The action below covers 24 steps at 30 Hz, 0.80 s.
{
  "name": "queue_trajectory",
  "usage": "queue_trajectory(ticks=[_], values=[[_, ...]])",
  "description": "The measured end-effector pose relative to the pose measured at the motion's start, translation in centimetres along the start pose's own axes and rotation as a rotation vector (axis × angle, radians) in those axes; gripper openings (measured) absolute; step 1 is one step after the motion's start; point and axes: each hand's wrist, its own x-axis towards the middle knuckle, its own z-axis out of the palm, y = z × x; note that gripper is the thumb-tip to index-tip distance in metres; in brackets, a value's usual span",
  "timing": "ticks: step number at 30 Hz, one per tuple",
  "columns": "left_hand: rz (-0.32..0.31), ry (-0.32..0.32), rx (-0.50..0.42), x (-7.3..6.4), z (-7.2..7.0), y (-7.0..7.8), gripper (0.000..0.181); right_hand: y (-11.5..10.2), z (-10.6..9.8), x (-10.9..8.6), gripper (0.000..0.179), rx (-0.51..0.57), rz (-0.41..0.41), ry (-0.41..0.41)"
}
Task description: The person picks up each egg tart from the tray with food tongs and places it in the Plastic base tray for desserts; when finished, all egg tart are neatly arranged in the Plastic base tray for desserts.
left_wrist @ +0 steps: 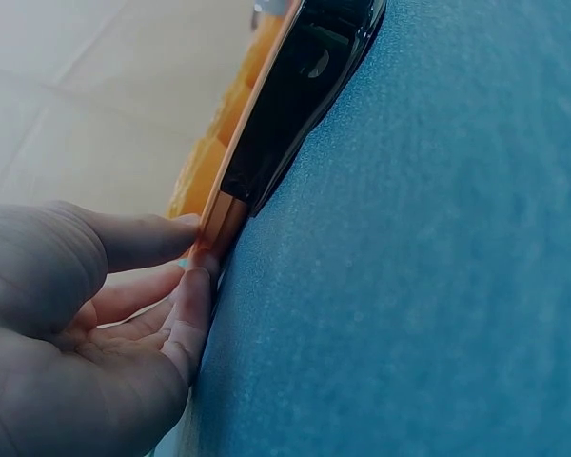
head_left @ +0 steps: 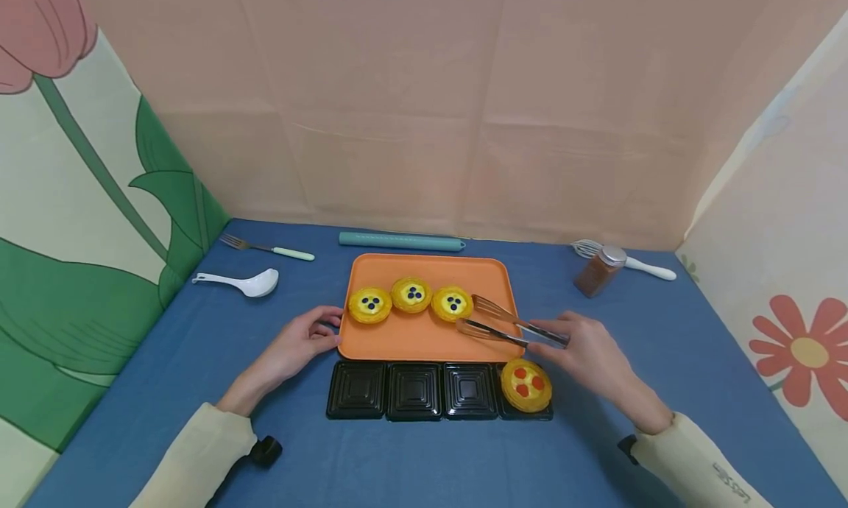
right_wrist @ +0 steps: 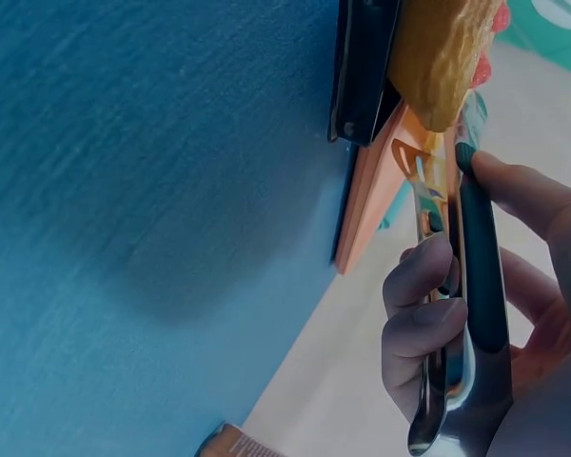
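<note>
2 arms (head_left: 199, 453) reach forward; left hand (head_left: 298, 344) pinches, right hand (head_left: 587, 353) grips with curled fingers (right_wrist: 422, 276).

Org tray (head_left: 397, 344), yel blu-dotted tarts (head_left: 411, 295), slvr/blk tongs (head_left: 543, 333).

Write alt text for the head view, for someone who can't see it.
A person's right hand holds open tongs at the rightmost of three dark-dotted tarts on an orange tray, while the left hand grips the tray's left edge. In front, a black tray holds a red-topped tart in the rightmost of its four sections.
</note>
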Motion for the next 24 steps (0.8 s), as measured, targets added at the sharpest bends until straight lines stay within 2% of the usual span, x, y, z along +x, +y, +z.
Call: queue_trajectory(ticks=[24], values=[[-0.025, 0.008, 0.017, 0.04, 0.26, 0.20, 0.049, 0.05, 0.27, -0.14, 0.042, 0.021, -0.044, 0.017]])
